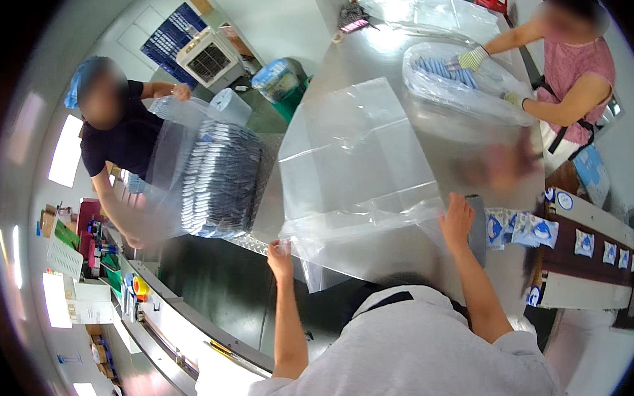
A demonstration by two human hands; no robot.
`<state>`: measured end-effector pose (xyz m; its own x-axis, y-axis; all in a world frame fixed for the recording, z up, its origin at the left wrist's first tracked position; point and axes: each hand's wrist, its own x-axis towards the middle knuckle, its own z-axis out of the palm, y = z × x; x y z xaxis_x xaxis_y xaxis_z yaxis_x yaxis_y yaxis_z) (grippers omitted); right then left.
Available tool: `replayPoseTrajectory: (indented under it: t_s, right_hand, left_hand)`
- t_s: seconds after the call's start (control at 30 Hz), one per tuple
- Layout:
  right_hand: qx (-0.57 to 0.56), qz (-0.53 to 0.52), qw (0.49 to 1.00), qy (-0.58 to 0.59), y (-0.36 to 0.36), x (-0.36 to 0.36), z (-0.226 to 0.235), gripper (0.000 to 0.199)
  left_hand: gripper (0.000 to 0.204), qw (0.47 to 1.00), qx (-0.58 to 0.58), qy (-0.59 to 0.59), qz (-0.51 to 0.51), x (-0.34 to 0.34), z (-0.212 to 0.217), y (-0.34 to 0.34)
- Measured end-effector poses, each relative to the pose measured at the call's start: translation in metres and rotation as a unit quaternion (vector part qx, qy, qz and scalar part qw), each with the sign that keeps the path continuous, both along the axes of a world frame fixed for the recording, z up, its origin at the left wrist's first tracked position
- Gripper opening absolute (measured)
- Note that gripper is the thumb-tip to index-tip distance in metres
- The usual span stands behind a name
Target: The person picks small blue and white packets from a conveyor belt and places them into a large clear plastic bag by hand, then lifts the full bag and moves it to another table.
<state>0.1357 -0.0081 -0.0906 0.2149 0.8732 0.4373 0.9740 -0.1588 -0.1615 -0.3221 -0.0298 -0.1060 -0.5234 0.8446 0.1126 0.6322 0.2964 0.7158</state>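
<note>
A large clear plastic bag (pixel 355 153) lies spread on the metal table, with fold creases across it. My left hand (pixel 280 259) is closed on the bag's near left corner, at the table's front edge. At the near right corner, my right hand (pixel 457 218) has its fingers closed on the same bag's edge. The near edge stretches between my two hands, and a flap of film (pixel 320 275) hangs below the table edge. Beside my right hand lies a grey block-like thing (pixel 475 228), whose kind I cannot make out.
On the left a person holds a clear bag around a tall stack of blue-white packets (pixel 221 179). Across the metal table (pixel 400 256) a gloved person handles packets in another bag (pixel 445 83). At right, small packets (pixel 534 229) lie by a conveyor (pixel 594 248).
</note>
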Motion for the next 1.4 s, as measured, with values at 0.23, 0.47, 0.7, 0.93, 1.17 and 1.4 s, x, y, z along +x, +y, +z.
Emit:
replayPoseTrajectory:
  t_s: [0.23,0.47,0.7,0.93,1.17,1.4]
  right_hand:
    - [-0.281,-0.089,0.790,0.538,0.005,0.028,-0.100,0.039]
    - [-0.024,-0.036,0.759,0.650,0.002,0.007,-0.171,0.024]
    - [-0.125,0.024,0.919,0.374,-0.005,-0.026,-0.106,0.030]
    - [-0.181,0.047,0.932,0.312,0.009,-0.011,-0.107,0.035]
    - [-0.159,-0.081,0.981,0.076,0.033,0.097,-0.008,0.019]
    - [-0.022,-0.028,0.972,0.231,0.033,0.114,-0.067,0.023]
  left_hand:
    - [0.046,0.971,-0.180,-0.151,-0.034,-0.044,-0.002,-0.038]
    - [0.056,0.846,0.008,-0.528,0.073,0.015,-0.082,-0.087]
    - [0.012,0.830,0.016,-0.532,0.168,0.047,-0.122,-0.101]
    - [0.015,0.921,-0.037,-0.378,0.091,0.032,-0.092,-0.051]
    - [0.017,0.960,-0.135,0.076,0.235,-0.124,-0.027,-0.106]
    - [0.008,0.904,0.020,-0.398,0.157,-0.125,-0.069,-0.115]
